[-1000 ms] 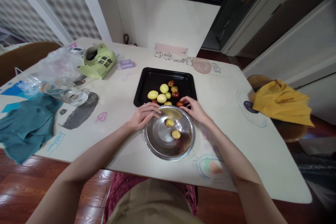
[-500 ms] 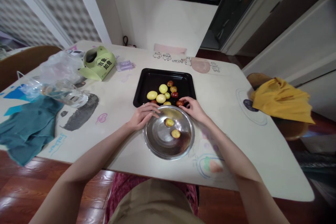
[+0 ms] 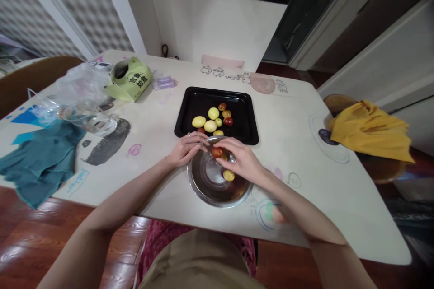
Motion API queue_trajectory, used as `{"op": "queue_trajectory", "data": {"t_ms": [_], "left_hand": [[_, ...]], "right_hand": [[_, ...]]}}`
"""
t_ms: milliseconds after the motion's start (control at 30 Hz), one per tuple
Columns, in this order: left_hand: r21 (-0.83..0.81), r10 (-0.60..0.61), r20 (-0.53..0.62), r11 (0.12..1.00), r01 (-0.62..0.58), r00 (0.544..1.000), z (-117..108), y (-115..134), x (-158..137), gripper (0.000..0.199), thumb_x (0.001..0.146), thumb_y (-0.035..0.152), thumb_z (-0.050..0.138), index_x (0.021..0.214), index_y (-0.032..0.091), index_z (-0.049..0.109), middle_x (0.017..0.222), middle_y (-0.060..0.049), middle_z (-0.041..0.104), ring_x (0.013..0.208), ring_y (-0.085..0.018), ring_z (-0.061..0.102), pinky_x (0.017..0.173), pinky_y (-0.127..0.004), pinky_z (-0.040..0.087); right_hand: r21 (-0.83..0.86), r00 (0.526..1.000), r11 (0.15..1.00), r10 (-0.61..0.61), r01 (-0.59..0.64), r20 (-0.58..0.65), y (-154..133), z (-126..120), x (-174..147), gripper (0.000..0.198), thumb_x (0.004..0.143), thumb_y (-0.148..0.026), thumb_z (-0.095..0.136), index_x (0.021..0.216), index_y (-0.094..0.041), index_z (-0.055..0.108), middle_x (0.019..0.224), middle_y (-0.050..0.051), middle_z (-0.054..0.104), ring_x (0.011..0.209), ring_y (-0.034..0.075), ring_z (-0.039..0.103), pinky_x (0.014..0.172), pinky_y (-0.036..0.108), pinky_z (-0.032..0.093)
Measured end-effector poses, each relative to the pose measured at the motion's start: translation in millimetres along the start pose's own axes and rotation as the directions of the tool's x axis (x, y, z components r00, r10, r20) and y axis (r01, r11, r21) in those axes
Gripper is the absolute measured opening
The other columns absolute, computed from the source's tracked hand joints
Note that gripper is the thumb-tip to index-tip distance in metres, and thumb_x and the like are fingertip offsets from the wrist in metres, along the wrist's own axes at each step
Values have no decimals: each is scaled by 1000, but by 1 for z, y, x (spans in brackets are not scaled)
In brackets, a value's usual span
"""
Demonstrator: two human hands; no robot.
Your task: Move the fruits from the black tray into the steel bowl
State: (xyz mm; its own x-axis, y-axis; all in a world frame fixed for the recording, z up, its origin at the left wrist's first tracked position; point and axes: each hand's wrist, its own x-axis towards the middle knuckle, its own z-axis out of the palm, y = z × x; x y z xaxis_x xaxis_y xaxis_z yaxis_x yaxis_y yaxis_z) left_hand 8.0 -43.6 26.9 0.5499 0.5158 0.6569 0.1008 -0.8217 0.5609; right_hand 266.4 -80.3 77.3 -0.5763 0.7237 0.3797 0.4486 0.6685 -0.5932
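On the table [image 3: 315, 216], the tray [image 3: 203, 97] is set just beyond the bowl [image 3: 205, 185], presumably so that short transfers between them are allowed. The bowl's far-left rim is touched by the left hand [image 3: 186, 150], probably for steadiness; its fingers are laid loosely over, unclenched. By the right hand [image 3: 244, 162], thumb and fingertips closed, a red fruit [image 3: 217, 152] is pinched above the bowl, where a yellow piece [image 3: 228, 175] is seen lying.
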Motion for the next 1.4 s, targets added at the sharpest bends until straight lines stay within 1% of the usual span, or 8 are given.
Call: {"op": "queue_trajectory", "data": {"t_ms": [200, 467, 600, 767, 967, 1133, 1233, 1400], "left_hand": [[28, 12, -86, 1000, -10, 996, 1, 2, 0, 42, 113, 32, 37, 111, 17, 75, 107, -13, 79, 114, -27, 70, 102, -47, 55], [72, -285, -386, 939, 336, 878, 3, -8, -4, 39, 114, 40, 39, 117, 17, 70, 111, -10, 75, 108, -23, 69, 99, -40, 55], [151, -295, -347, 919, 363, 890, 3, -12, -3, 31, 113, 36, 44, 120, 18, 68, 116, -10, 74, 110, -22, 67, 102, -39, 53], [283, -244, -160, 917, 281, 956, 2, -14, 0, 30, 112, 31, 44, 123, 17, 68, 117, -11, 72, 116, -26, 63, 107, -45, 48], [404, -210, -16, 893, 198, 978, 1, -22, -1, 37, 112, 31, 40, 131, 21, 70, 133, -11, 69, 125, -28, 56, 109, -47, 48], [565, -303, 100, 801, 196, 948, 0, -22, -3, 39, 107, 38, 50, 137, 20, 68, 140, -16, 61, 122, -32, 55, 100, -46, 50], [633, -375, 178, 752, 186, 910, -2, -18, -1, 47, 99, 42, 62, 141, 21, 65, 142, -17, 57, 117, -32, 57, 96, -44, 50], [656, -428, 205, 728, 200, 880, -6, -17, 1, 43, 99, 38, 59, 138, 21, 66, 144, -16, 54, 117, -31, 56, 103, -44, 48]], "right_hand": [[-108, 979, 994, -11, 34, 204, 7, 23, -4, 25, 96, -20, 72, 120, -21, 68, 118, 11, 75, 113, 30, 71, 101, 48, 58], [-197, 978, 979, -4, 46, 207, 14, 28, -5, 23, 96, -20, 73, 119, -21, 69, 116, 11, 75, 109, 30, 71, 98, 48, 57], [-241, 979, 970, 5, 45, 203, 14, 29, -6, 27, 96, -21, 75, 122, -21, 70, 117, 11, 76, 111, 31, 70, 98, 49, 57], [-214, 982, 976, -2, 43, 189, 13, 15, -3, 29, 94, -24, 78, 123, -21, 71, 117, 10, 76, 111, 30, 71, 98, 48, 58], [-91, 990, 995, 33, -45, -136, 17, -13, -2, 17, 103, -29, 63, 116, -25, 73, 112, 9, 77, 105, 27, 71, 96, 47, 59], [-43, 878, 990, 99, -135, -468, 31, -11, -26, 18, 105, -28, 56, 101, -25, 73, 99, 8, 76, 96, 26, 71, 86, 45, 60], [-65, 830, 992, 54, -108, -555, 38, -2, -48, 20, 106, -26, 55, 97, -24, 73, 92, 7, 75, 90, 25, 70, 81, 43, 58], [-59, 823, 997, 7, -49, -568, 39, 9, -66, 23, 107, -20, 51, 99, -23, 73, 91, 6, 74, 87, 23, 68, 78, 40, 56]]}}
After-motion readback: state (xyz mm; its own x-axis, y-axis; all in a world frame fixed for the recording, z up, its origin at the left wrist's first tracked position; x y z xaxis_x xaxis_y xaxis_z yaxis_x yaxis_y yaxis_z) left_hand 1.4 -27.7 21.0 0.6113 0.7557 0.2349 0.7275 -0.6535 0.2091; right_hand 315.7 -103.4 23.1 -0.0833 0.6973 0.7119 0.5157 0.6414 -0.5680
